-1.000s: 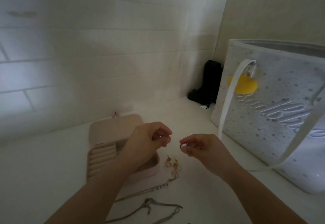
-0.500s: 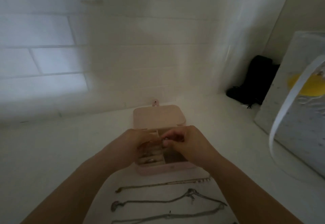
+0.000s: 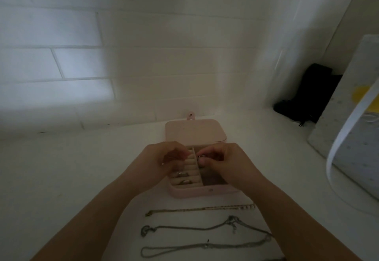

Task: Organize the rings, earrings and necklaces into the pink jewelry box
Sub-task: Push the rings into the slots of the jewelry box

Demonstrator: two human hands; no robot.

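The pink jewelry box [image 3: 205, 191] lies open on the white counter, its lid [image 3: 194, 132] folded back toward the wall. Two rings [image 3: 184, 178] sit in the ring slots on its left side. My right hand [image 3: 221, 161] hovers over the box and pinches a small ring [image 3: 200, 156] between thumb and forefinger. My left hand [image 3: 164, 160] is over the box's left side, fingers curled; I cannot tell whether it holds anything. Three necklaces lie in front of the box: a gold chain [image 3: 201, 209] and two silver chains [image 3: 205, 228] [image 3: 205, 247].
A tiled wall runs close behind the box. A large white star-dotted bag [image 3: 352, 137] with a white strap [image 3: 348, 121] stands at the right. A black pouch [image 3: 307, 94] leans in the back right corner.
My view swung so the box now sits centred. Both hands moved from beside the box to over it, the right hand carrying the ring. Since half a second ago, little has moved.
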